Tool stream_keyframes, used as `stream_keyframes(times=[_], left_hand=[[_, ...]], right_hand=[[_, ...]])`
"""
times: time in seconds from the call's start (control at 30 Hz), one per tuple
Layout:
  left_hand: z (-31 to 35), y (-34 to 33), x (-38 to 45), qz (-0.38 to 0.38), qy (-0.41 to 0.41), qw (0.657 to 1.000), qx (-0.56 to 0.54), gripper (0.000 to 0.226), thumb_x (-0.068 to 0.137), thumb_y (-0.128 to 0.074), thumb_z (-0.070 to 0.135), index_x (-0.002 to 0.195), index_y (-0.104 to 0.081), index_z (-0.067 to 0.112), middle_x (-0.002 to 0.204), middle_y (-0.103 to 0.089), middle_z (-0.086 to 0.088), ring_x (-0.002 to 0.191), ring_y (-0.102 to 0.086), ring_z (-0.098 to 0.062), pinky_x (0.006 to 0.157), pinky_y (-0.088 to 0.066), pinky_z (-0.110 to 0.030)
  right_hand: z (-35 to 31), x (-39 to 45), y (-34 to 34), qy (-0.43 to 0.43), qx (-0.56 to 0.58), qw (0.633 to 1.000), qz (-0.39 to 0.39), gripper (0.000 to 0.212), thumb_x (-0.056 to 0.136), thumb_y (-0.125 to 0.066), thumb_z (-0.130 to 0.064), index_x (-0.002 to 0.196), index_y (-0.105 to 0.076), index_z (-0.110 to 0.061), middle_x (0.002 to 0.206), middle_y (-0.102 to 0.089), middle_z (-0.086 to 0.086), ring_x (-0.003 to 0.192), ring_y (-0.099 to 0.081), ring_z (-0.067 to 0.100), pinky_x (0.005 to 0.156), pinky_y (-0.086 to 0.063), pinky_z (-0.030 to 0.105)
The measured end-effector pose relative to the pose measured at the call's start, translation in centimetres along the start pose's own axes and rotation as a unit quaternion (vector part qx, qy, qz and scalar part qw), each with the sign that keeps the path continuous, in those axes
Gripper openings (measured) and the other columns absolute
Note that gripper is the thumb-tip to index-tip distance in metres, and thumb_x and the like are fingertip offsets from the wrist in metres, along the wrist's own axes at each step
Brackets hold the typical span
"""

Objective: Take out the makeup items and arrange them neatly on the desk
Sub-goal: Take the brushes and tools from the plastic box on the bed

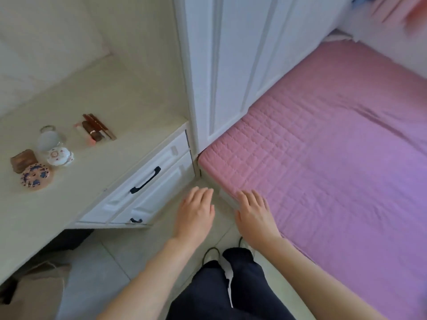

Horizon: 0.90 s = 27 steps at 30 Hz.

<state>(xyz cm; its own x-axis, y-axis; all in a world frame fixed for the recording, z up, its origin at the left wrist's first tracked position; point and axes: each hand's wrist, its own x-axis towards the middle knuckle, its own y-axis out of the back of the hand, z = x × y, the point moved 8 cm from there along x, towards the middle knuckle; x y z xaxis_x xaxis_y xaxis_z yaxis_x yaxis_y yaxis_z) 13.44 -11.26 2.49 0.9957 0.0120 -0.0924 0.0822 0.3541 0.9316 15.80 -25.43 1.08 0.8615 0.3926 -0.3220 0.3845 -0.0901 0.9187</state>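
Cream laminate covers the desk [76, 125], which fills the left side of the view, and the makeup items sit on it in two small groups well apart from both hands. The farther group, nearer the desk's right end, is a tight row of slim lipsticks and tubes [96, 129] in brown, red and pink lying side by side. To the left of that row a clear glass jar [49, 137] lies tilted. Just in front of the jar rests a white floral compact [60, 156], and left of it a brown box [22, 160]. Nearest of all is a round pink compact with blue pattern [35, 176], touching or almost touching the brown box.

Below the desk edge are two white drawers, the upper one [147, 172] with a black handle [145, 180], both closed.

Both hands hang low in the middle of the view, palms down, holding nothing. The left hand [195, 212] hovers over the pale floor tiles [129, 248] with fingers straight and close together. The right hand [254, 215] has its fingers slightly spread, over the near corner of the pink quilted bed [335, 158]; I cannot tell if it touches. White wardrobe doors [231, 65] stand beyond, between desk and bed. Dark trousers [231, 287] show at the bottom.
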Motion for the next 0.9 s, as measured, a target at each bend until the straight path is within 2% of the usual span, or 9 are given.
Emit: stream_keyframes(times=[0.2, 0.37, 0.63, 0.9], left_hand=[[8.1, -3.5, -1.5, -0.072, -0.124, 0.989, 0.032, 0.054, 0.099, -0.040, 0.031, 0.150, -0.026, 0.017, 0.155, -0.028, 0.000, 0.146, -0.014, -0.021, 0.119, -0.016, -0.040], [15.3, -6.9, -4.6, -0.133, -0.244, 0.959, 0.060, 0.060, 0.101, -0.034, 0.035, 0.153, -0.009, 0.019, 0.161, -0.007, 0.001, 0.148, 0.006, -0.019, 0.121, -0.003, -0.039], [27.3, -12.1, -11.4, -0.199, -0.402, 0.889, 0.095, 0.059, 0.101, -0.031, 0.034, 0.153, -0.010, 0.018, 0.160, -0.008, 0.002, 0.148, 0.002, -0.018, 0.120, -0.003, -0.035], [40.8, -18.3, -18.8, -0.224, -0.462, 0.851, 0.109, 0.055, 0.099, -0.037, 0.030, 0.151, -0.022, 0.016, 0.157, -0.023, 0.000, 0.147, -0.010, -0.019, 0.119, -0.006, -0.035]], right_hand=[[4.9, -7.6, -0.6, -0.133, 0.024, 0.991, 0.023, 0.056, 0.100, -0.035, -0.024, 0.150, -0.015, -0.010, 0.156, -0.022, 0.006, 0.147, -0.009, 0.031, 0.119, -0.012, 0.047], [9.7, -14.5, -1.8, -0.247, 0.058, 0.966, 0.047, 0.059, 0.099, -0.033, -0.023, 0.152, -0.009, -0.009, 0.159, -0.014, 0.009, 0.147, -0.002, 0.033, 0.119, -0.005, 0.047], [17.3, -28.5, -5.7, -0.404, 0.112, 0.906, 0.060, 0.063, 0.101, -0.031, -0.037, 0.152, -0.007, -0.009, 0.159, -0.012, 0.007, 0.147, 0.000, 0.030, 0.120, -0.006, 0.043], [24.6, -42.6, -9.2, -0.495, 0.164, 0.849, 0.085, 0.062, 0.102, -0.031, -0.034, 0.152, -0.005, -0.008, 0.159, -0.014, 0.006, 0.147, 0.000, 0.030, 0.120, -0.008, 0.042]])
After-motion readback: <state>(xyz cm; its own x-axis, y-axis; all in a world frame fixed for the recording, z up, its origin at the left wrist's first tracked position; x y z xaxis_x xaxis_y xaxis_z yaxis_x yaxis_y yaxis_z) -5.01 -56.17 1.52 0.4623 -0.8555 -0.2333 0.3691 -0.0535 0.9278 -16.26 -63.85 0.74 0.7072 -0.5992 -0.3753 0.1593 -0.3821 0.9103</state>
